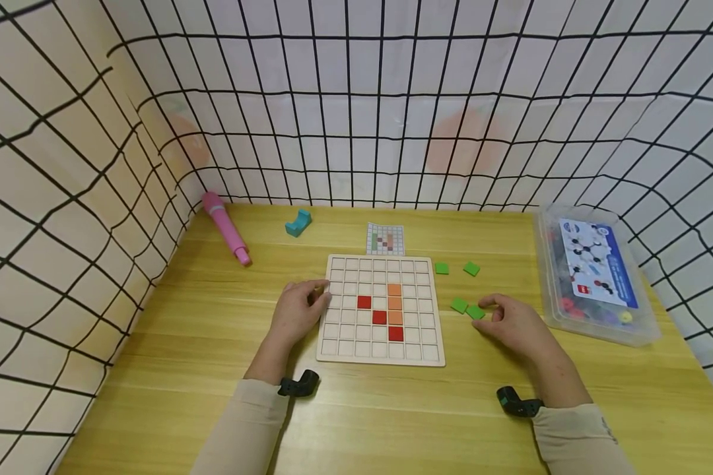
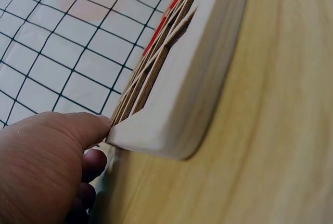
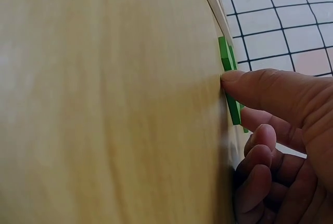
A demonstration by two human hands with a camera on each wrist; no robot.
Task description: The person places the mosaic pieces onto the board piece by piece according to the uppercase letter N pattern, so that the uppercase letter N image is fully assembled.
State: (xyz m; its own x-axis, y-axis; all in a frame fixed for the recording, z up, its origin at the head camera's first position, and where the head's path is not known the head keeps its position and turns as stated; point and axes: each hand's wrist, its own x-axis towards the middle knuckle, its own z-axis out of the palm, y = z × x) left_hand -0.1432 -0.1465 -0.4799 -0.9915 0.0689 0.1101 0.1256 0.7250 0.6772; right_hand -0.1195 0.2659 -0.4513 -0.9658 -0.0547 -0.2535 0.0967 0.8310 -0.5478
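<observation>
A square wooden grid board [image 1: 380,356] lies mid-table, with several red tiles [image 1: 364,302] and orange tiles [image 1: 395,303] in its cells. My left hand [image 1: 297,310] rests at the board's left edge, thumb and forefinger touching it; in the left wrist view the thumb [image 2: 88,127] meets the board's corner [image 2: 156,140]. To the right of the board, my right hand [image 1: 517,326] has thumb and forefinger at opposite sides of a green tile [image 1: 475,312], pinching it at table level. Another green tile [image 1: 459,305] lies against it, and two more green tiles [image 1: 442,268] lie farther back.
Behind the board is a small printed pattern card [image 1: 385,239]. A blue-green curved block [image 1: 298,223] and a pink microphone-shaped object [image 1: 228,227] lie at the back left. On the right stands a clear plastic box [image 1: 600,277] of coloured pieces. Wire mesh [image 1: 380,132] surrounds the table.
</observation>
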